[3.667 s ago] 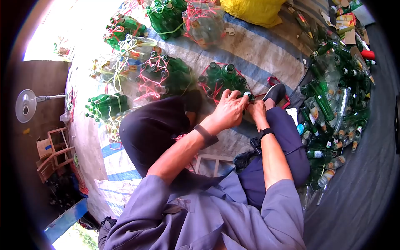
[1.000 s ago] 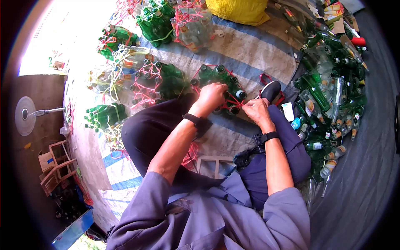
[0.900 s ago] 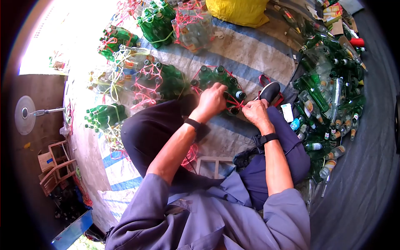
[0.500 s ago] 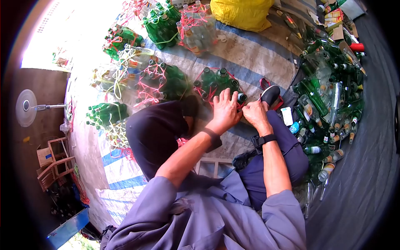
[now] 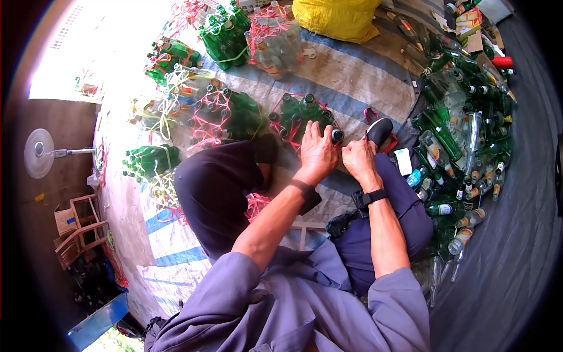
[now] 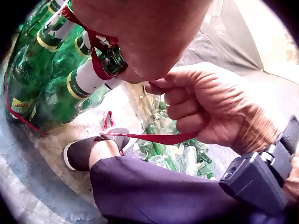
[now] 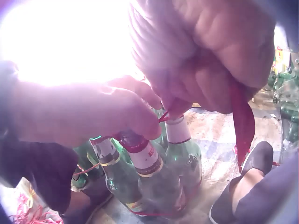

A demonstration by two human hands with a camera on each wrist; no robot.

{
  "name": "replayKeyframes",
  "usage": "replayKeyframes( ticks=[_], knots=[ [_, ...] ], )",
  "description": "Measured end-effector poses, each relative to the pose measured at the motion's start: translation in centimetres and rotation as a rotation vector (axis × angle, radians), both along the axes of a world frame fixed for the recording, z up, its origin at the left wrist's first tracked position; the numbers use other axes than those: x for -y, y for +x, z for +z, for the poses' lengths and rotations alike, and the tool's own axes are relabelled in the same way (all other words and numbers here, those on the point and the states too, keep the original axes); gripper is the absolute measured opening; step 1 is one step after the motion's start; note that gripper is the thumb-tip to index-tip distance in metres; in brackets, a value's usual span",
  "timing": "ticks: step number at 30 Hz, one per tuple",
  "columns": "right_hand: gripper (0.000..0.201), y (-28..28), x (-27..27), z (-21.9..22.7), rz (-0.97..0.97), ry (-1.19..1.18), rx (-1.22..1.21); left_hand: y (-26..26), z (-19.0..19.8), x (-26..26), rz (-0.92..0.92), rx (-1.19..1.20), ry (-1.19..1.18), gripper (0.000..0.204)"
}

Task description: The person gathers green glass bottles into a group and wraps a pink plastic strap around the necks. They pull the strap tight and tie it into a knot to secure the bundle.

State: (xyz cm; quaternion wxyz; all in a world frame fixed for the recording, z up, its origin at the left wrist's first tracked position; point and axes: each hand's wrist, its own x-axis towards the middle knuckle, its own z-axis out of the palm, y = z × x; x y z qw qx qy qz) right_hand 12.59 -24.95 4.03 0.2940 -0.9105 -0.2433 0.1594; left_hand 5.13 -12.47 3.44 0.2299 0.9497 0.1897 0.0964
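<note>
A bundle of green glass bottles (image 5: 296, 114) stands on the striped tarp (image 5: 363, 76) in front of my crossed legs, with red string (image 6: 159, 138) looped round the necks. My left hand (image 5: 319, 141) lies over the near bottle tops and pinches the string at a neck (image 7: 135, 142). Just to its right, my right hand (image 5: 355, 154) is curled round the free end of the string (image 7: 243, 121) and holds it taut. In the left wrist view, the right hand (image 6: 205, 107) grips the string beside the bottles (image 6: 46, 70).
A loose heap of green and clear bottles (image 5: 469, 135) lies at my right. Several tied bundles (image 5: 226, 114) stand behind and to the left. A yellow sack (image 5: 337, 14) is at the back, my shoe (image 5: 380, 130) beside the bundle, a fan (image 5: 38, 154) and wooden crates (image 5: 76, 223) far left.
My left hand has slid from the middle of the bundle to its near right edge, close to the right hand. The right hand has kept its hold on the string.
</note>
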Motion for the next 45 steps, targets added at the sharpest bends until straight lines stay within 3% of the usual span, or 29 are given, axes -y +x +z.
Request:
replayKeyframes(
  ticks=[8,14,17,26,30,36,39,45],
  knots=[
    [0.021,-1.4,0.3,1.2,0.062,0.053,0.005,-1.5,-1.3,-1.2,-0.075,0.032,0.003,0.062],
    [0.021,-4.2,-0.2,2.9,0.199,0.016,0.002,-4.2,-0.3,-3.2,-0.227,0.037,-0.024,0.059],
    [0.020,-6.1,-0.7,2.9,0.241,0.039,-0.016,-5.8,1.0,-4.3,-0.402,-0.013,0.095,0.055],
    [0.022,-9.9,-1.9,3.3,0.433,-0.060,-0.010,-9.1,1.2,-7.0,-0.538,0.040,0.056,0.045],
    [0.021,-9.3,-1.9,3.3,0.442,-0.050,-0.004,-9.4,2.6,-7.0,-0.467,-0.041,0.017,0.053],
    [0.023,-9.3,-1.7,2.6,0.426,-0.053,-0.001,-9.6,1.4,-5.9,-0.352,0.095,-0.017,0.061],
    [0.023,-9.7,-1.5,2.8,0.404,-0.070,-0.002,-9.8,1.3,-5.3,-0.268,0.051,-0.070,0.067],
    [0.025,-9.6,-1.5,4.2,0.394,-0.123,0.035,-9.9,0.8,-5.9,-0.341,0.177,-0.177,0.058]
  ],
)
